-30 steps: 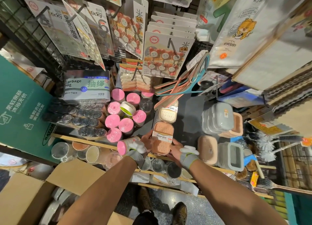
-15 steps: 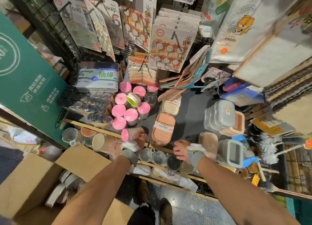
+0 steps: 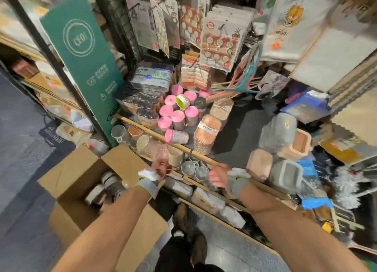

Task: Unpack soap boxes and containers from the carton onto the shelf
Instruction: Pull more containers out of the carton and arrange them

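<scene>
The carton (image 3: pixel 81 169) sits open just left of and below the left grip (image 3: pixel 161 168), whose fingers curl loosely on nothing. The soap boxes (image 3: pixel 206 133) stand stacked on the shelf (image 3: pixel 240 133) beyond and between both grips. The right grip (image 3: pixel 219 175) hangs slack, fingers apart, empty.

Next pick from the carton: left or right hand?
Left, likely. The left hand is empty and beside the open carton, close to the containers inside. The right hand, also empty, is farther off, in front of the shelf.
</scene>
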{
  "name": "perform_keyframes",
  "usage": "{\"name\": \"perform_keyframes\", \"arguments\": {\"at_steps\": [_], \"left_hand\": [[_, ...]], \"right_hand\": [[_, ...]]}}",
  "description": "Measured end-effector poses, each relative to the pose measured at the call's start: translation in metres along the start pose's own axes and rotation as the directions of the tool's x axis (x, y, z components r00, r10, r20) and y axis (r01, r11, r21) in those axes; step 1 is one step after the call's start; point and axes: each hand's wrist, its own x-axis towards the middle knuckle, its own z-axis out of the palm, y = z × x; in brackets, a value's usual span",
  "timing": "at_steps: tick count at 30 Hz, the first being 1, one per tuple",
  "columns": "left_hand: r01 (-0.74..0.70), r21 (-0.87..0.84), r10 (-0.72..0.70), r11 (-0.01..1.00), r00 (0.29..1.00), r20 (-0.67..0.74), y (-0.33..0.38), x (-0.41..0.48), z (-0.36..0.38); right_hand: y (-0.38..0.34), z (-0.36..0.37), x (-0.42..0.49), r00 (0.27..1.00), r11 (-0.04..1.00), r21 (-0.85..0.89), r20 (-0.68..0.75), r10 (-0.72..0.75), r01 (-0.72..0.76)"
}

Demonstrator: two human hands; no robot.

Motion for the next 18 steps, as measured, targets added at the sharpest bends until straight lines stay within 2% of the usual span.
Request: {"name": "perform_keyframes", "arguments": {"at_steps": [3, 5, 9, 12, 14, 15, 18], "left_hand": [[-0.010, 0.090, 0.012, 0.996, 1.000, -0.022, -0.012, -0.028, -0.012], [0.020, 0.073, -0.016, 0.997, 0.998, -0.059, -0.029, -0.044, -0.025], [0.066, 0.074, -0.059, 0.995, 0.994, -0.088, -0.048, -0.052, -0.048], [0.076, 0.062, -0.068, 0.995, 0.990, -0.122, -0.067, -0.051, -0.071], [0.082, 0.063, -0.073, 0.995, 0.988, -0.136, -0.074, -0.051, -0.084], [0.085, 0.061, -0.076, 0.995, 0.987, -0.138, -0.076, -0.051, -0.090], [0.101, 0.066, -0.091, 0.993, 0.985, -0.143, -0.088, -0.041, -0.109]], "right_hand": [[0.012, 0.006, -0.011, 1.000, 1.000, 0.001, 0.006, 0.006, -0.006], [0.017, 0.015, -0.022, 0.996, 0.999, 0.006, 0.085, 0.036, -0.037], [0.023, 0.032, -0.033, 0.991, 0.995, 0.060, 0.106, 0.077, -0.083], [0.035, 0.049, -0.028, 0.940, 0.996, 0.043, 0.337, 0.054, -0.072], [0.032, 0.059, -0.037, 0.972, 0.994, 0.000, 0.210, 0.103, -0.106], [0.031, 0.065, -0.040, 0.984, 0.998, -0.007, 0.165, 0.066, -0.066], [0.032, 0.090, -0.037, 0.990, 0.996, -0.079, 0.130, 0.053, -0.043]]}}
